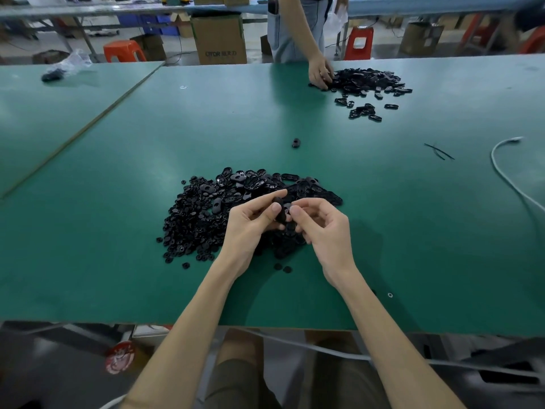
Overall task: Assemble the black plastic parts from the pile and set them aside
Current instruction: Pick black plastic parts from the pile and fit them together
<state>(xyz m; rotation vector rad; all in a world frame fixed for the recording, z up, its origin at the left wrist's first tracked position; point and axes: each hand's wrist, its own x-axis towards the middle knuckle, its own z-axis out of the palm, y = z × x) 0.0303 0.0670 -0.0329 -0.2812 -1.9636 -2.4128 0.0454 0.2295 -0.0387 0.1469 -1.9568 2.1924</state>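
Both are pinching one oval part (pixel 281 215) just above the pile (pixel 212 211) on the counter (pixel 103 246): left hand (pixel 250 228) gripping its edges, right hand (pixel 324 231) nipping its end (the join itself is hidden). It is looking light, stiff and slick, so edge grips are probably suiting it best.

Bare forearms (pixel 188 335), L hand (pixel 250 224), R hand (pixel 326 231), dark olive-brown shorts (pixel 236 382) (lap, btm of view)

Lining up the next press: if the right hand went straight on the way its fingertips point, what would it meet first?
Most likely the black part pinched in the left hand: the right hand points left at it from close by. The pile lies beneath both hands, though depth is unclear.
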